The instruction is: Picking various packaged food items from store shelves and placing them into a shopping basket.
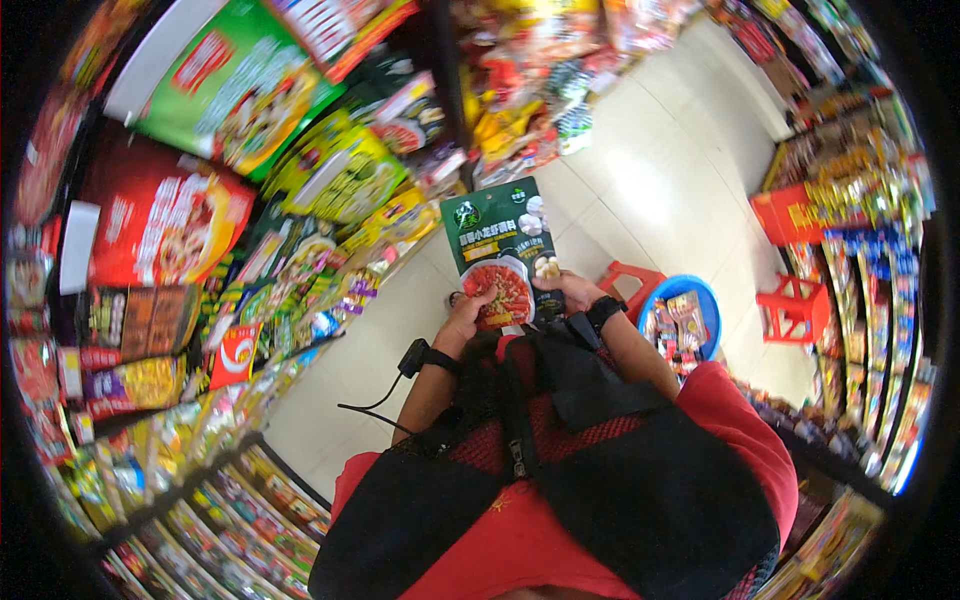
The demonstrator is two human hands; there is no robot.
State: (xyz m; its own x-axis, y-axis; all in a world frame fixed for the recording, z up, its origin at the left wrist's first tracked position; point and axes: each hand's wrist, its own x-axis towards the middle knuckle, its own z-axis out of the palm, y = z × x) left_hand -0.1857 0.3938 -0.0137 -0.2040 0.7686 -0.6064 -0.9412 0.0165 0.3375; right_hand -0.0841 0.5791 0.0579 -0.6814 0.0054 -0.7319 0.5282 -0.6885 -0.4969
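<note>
A dark green seasoning pouch (499, 247) with a picture of red crayfish in a white bowl is held upright before my chest, its printed front towards me. My left hand (469, 313) grips its lower left edge, thumb across the bowl picture. On the opposite edge, my right hand (570, 289) pinches the pouch with the thumb on its front. The fingers behind the pouch are hidden. Each wrist wears a black strap, and a cable runs from the device (412, 357) on the left one.
Shelves on the left carry a green packet (232, 90), a red packet (165, 217) and yellow-green packets (345, 172). Right of me, a blue tub (709, 300) with packets stands by a red plastic stool (626, 281). Another red stool (795, 309) is near the right shelves (862, 300).
</note>
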